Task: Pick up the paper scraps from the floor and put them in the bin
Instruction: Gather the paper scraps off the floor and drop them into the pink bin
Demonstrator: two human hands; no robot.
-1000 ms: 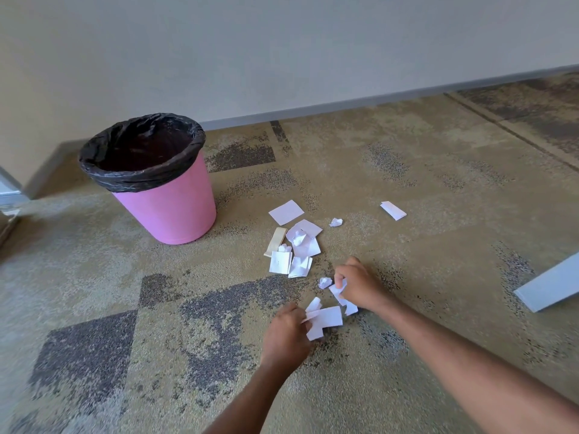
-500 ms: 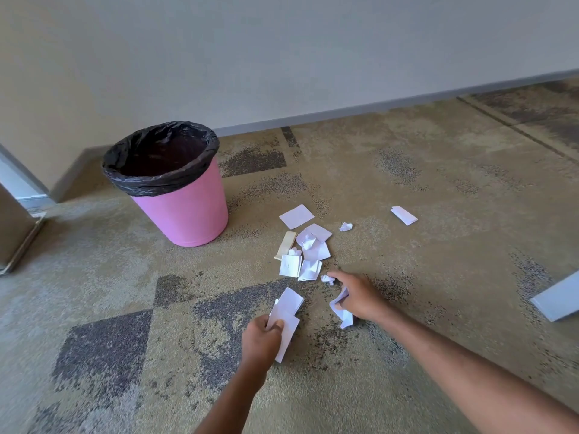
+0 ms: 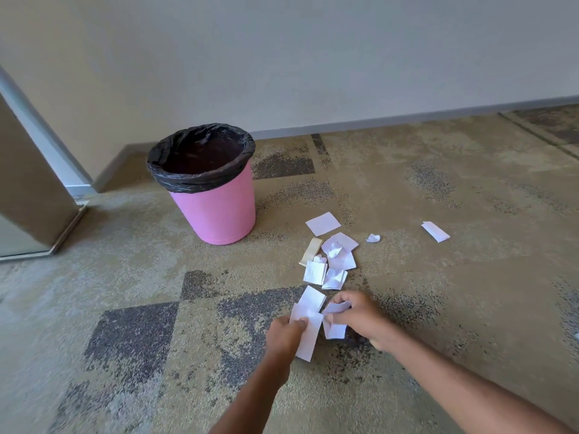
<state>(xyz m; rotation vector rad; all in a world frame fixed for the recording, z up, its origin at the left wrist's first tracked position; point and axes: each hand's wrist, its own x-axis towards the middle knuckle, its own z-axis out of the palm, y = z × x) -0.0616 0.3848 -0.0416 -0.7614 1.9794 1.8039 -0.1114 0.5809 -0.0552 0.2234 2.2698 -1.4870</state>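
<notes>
My left hand [image 3: 285, 335] pinches a few flat white paper scraps [image 3: 308, 324] just above the carpet. Beside it, my right hand [image 3: 360, 317] grips a bunch of crumpled white scraps [image 3: 336, 321], and the two bundles touch. A cluster of several white scraps [image 3: 332, 261] lies on the floor just beyond my hands. One flat square scrap [image 3: 322, 223], a small crumpled ball [image 3: 373, 238] and a folded scrap [image 3: 435, 231] lie farther out. The pink bin [image 3: 216, 211] with a black liner stands upright to the left of the scraps.
Patterned beige and grey carpet [image 3: 125, 324] covers the floor. A wall with a grey skirting [image 3: 376, 119] runs behind the bin. A brown door or panel with a metal edge [image 3: 34, 195] stands at the far left.
My right hand has lifted off the floor with its scraps and come left to meet my left hand. The view has shifted, so the bin sits nearer the middle.
</notes>
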